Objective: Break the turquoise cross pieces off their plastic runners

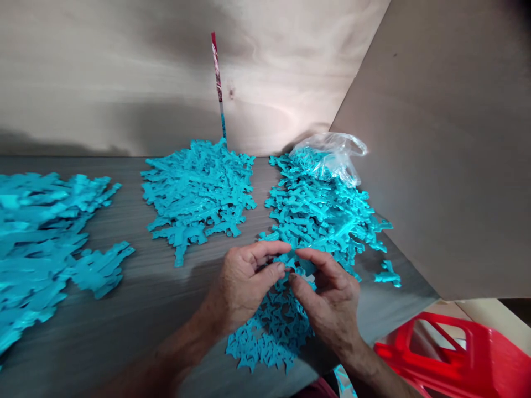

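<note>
My left hand and my right hand meet in front of the right-hand pile, thumbs and forefingers pinched around a small turquoise plastic piece. My fingers cover most of it, and its outline blends with the pieces behind. Just beyond lies a heap of flat turquoise gun-shaped plastic pieces. Below my hands, a spread of much smaller, spiky turquoise bits rests on the grey wood-grain table.
Another gun-shaped heap lies at back centre, and longer turquoise pieces fill the left. A clear plastic bag sits atop the right pile. A thin red-and-blue strip stands against the back panel. A red plastic chair is at lower right.
</note>
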`<state>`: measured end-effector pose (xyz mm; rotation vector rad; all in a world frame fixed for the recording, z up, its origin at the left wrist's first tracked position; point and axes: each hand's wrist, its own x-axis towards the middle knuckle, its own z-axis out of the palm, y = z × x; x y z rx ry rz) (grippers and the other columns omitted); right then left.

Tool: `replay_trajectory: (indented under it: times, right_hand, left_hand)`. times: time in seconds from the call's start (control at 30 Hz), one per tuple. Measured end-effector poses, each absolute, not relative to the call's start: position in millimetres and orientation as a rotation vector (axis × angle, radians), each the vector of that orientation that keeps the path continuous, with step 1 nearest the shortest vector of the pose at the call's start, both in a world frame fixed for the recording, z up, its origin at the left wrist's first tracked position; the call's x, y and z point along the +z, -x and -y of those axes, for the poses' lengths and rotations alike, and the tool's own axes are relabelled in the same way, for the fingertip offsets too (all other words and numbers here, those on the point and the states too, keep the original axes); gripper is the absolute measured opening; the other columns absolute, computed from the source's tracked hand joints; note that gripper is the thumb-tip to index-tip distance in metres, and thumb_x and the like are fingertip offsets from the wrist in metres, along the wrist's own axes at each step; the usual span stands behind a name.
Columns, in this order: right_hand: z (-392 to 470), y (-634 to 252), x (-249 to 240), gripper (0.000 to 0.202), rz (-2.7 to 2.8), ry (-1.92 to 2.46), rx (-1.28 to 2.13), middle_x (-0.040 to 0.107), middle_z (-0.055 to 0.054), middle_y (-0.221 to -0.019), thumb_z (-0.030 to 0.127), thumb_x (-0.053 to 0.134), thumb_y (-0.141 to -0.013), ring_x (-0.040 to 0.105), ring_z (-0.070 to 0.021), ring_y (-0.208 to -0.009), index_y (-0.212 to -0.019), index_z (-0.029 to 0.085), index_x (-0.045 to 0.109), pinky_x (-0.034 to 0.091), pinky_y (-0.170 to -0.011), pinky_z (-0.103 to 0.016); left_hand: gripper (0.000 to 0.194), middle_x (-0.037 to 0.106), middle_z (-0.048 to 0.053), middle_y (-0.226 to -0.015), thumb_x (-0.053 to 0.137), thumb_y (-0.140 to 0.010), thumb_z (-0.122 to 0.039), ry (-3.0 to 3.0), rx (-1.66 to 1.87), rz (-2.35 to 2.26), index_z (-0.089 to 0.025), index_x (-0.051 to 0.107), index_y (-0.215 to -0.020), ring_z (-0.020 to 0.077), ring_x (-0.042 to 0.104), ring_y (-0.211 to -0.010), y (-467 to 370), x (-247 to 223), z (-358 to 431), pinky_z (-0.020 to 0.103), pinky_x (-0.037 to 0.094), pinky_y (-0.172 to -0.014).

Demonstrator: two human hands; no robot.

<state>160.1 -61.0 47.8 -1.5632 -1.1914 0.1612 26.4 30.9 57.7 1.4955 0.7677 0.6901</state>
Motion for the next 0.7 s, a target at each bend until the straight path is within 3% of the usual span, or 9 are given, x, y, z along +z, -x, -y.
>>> replay_trajectory:
  times: [0.2, 0.5, 0.63, 0.7]
  right_hand:
    - [60.2, -160.6, 45.9, 0.021, 1.218, 1.523, 0.162, 0.073, 0.003, -0.085, 0.015, 0.070, -0.078, 0.067, -0.0107, -0.072, -0.098, 0.023, 0.069, 0.056, -0.072, -0.022]
    - [62.7, -164.5, 24.7, 0.019, 1.173, 1.516, 0.247, 0.072, 0.004, -0.082, 0.018, 0.076, -0.075, 0.069, -0.0139, -0.080, -0.091, 0.026, 0.069, 0.053, -0.078, -0.025]
    - [62.6, -166.1, 19.7, 0.017, 1.189, 1.506, 0.330, 0.072, 0.003, -0.083, 0.019, 0.074, -0.076, 0.067, -0.0135, -0.075, -0.091, 0.025, 0.068, 0.053, -0.072, -0.025]
    - [61.3, -168.2, 20.5, 0.018, 1.193, 1.507, 0.344, 0.071, 0.002, -0.086, 0.019, 0.071, -0.079, 0.066, -0.0136, -0.076, -0.096, 0.025, 0.068, 0.053, -0.070, -0.025]
  left_hand:
    - [0.033, 0.078, -0.002, -0.095, 0.067, -0.076, -0.016, -1.613, 0.711, -0.823, -0.028, 0.076, -0.105, 0.0175, 0.072, -0.086, -26.5, 54.6, -29.4, 0.027, 0.056, -0.079]
    - [0.028, 0.077, -0.001, -0.082, 0.062, -0.076, -0.015, -1.641, 0.653, -0.917, -0.025, 0.078, -0.097, 0.0154, 0.070, -0.072, -32.1, 53.6, -25.3, 0.023, 0.053, -0.063]
    - [0.027, 0.076, 0.000, -0.079, 0.063, -0.074, -0.018, -1.559, 0.594, -0.930, -0.021, 0.077, -0.097, 0.0138, 0.065, -0.059, -34.0, 52.5, -30.2, 0.023, 0.052, -0.054]
    - [0.028, 0.077, 0.002, -0.081, 0.064, -0.072, -0.019, -1.497, 0.609, -0.958, -0.019, 0.077, -0.098, 0.0151, 0.067, -0.061, -32.4, 52.7, -37.8, 0.024, 0.053, -0.056]
